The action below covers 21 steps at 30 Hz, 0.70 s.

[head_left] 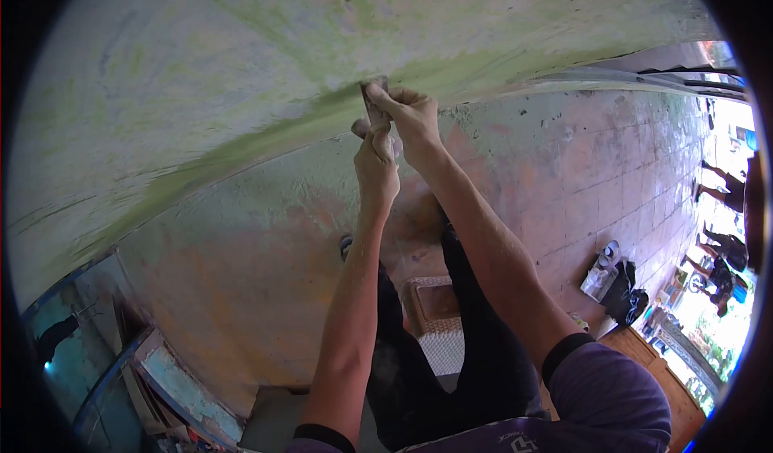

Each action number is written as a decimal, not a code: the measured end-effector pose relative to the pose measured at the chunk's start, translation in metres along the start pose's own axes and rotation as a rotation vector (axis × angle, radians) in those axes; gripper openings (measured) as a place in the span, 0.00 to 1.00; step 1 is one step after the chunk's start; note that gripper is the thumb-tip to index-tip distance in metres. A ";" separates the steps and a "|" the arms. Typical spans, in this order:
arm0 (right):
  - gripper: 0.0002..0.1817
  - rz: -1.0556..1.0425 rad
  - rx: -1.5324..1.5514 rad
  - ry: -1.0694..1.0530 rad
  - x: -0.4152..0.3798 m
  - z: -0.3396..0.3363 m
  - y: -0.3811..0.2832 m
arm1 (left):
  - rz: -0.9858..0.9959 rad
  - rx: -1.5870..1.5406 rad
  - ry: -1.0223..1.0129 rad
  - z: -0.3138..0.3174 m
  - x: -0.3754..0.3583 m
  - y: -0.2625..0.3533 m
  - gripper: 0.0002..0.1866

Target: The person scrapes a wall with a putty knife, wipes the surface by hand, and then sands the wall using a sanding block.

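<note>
Both my hands are raised together close to a pale green and white wall point(266, 58) with a patchy surface. My right hand point(416, 121) is closed, thumb and fingers pinching a small flat brown piece point(372, 108) that resembles folded sandpaper. Just below it, my left hand point(376, 163) is closed around the lower part of the same piece. Its upper end sits right at the wall's lower green band. The fingers partly cover the piece, and both hands look dusty.
Between my legs stands a woven-sided stool or basket point(417, 304). On the tiled floor point(555, 179) to the right lie a black bag point(624, 296) and a light tray point(597, 282). People point(725, 252) are by the bright opening. Framed panels point(181, 380) lean at lower left.
</note>
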State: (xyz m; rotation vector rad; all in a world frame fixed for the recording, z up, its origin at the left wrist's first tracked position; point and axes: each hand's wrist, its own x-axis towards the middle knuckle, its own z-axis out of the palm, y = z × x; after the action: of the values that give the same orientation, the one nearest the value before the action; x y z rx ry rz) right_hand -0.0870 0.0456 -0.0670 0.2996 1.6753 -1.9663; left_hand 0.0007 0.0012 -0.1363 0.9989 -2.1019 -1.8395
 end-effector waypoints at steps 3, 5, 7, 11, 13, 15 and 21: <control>0.19 -0.038 0.040 -0.065 -0.001 0.003 -0.002 | 0.141 0.101 0.044 -0.005 0.003 0.010 0.26; 0.19 -0.040 0.067 -0.055 0.004 0.005 0.006 | -0.013 0.081 0.006 -0.003 0.008 0.002 0.20; 0.20 -0.001 0.052 0.020 0.015 0.002 0.031 | -0.062 0.073 0.002 -0.002 0.001 -0.010 0.19; 0.20 -0.048 0.078 -0.036 -0.006 0.013 -0.003 | 0.068 -0.007 0.034 -0.012 -0.006 0.024 0.25; 0.21 -0.059 0.072 -0.020 0.000 0.011 0.006 | 0.159 0.132 0.046 -0.013 -0.005 0.014 0.24; 0.20 -0.001 0.067 0.063 0.007 0.012 0.020 | 0.111 0.294 0.027 -0.004 0.004 -0.017 0.15; 0.20 -0.092 -0.082 0.108 0.003 0.011 0.021 | -0.064 -0.034 -0.029 -0.017 -0.008 0.007 0.18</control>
State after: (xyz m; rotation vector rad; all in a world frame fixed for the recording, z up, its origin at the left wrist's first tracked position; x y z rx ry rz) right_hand -0.0768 0.0320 -0.0839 0.3082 1.8639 -1.9722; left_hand 0.0134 -0.0083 -0.1239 1.0496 -2.0713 -1.9245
